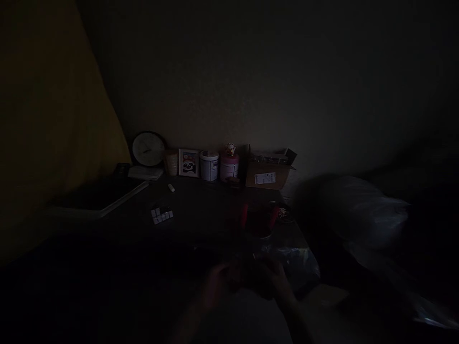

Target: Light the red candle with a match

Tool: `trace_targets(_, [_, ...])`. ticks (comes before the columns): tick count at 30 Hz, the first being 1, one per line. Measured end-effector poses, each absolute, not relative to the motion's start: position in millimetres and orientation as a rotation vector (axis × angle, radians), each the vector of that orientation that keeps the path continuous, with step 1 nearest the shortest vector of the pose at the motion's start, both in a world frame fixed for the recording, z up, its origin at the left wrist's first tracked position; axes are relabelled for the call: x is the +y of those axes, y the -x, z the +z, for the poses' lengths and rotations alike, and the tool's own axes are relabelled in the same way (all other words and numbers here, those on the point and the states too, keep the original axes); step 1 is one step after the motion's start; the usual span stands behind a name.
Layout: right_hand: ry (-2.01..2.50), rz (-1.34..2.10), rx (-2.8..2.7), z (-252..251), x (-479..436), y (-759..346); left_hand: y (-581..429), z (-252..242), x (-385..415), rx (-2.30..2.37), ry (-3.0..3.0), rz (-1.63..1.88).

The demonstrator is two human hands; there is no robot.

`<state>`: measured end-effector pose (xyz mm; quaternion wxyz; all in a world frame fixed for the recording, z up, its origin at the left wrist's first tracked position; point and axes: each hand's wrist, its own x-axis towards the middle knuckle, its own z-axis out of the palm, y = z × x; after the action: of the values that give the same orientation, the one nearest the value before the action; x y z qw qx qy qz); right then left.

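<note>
The scene is very dark. My left hand (pixel 215 284) and my right hand (pixel 278 282) meet low in the middle, over the near edge of a dark desk (pixel 201 210). Both are blurred and dim. They seem to close around a dark object (pixel 247 279) between them, but I cannot make out what it is or how the fingers lie. A crumpled clear plastic bag (pixel 297 263) lies just right of my right hand. Something with red handles (pixel 258 217) stands behind the hands.
Along the wall stand a round clock (pixel 148 149), a small framed panda picture (pixel 188 163), a white tub (pixel 209 166), a pink jar (pixel 229 165) and an open cardboard box (pixel 267 173). A puzzle cube (pixel 162 215) and a laptop (pixel 103 193) lie left. A pale bag (pixel 362 210) bulks at right.
</note>
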<state>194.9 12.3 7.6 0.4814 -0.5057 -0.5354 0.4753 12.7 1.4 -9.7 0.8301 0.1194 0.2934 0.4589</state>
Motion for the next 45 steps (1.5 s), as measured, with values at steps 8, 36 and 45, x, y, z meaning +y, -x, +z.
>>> trace_targets(8, [1.132, 1.216, -1.298, 16.6, -7.2, -171.7, -10.3, -14.2, 3.3, 0.657, -0.256, 1.142])
trace_targets(36, [1.162, 1.238, -1.226, 27.8, -12.7, -159.1, -4.8, -5.8, 1.4, 0.855, -0.700, 1.347])
trace_targets(45, [1.205, 1.197, -1.183, 21.7, -3.0, -170.8, -14.0, -20.1, 19.4, 0.930, -0.816, 1.254])
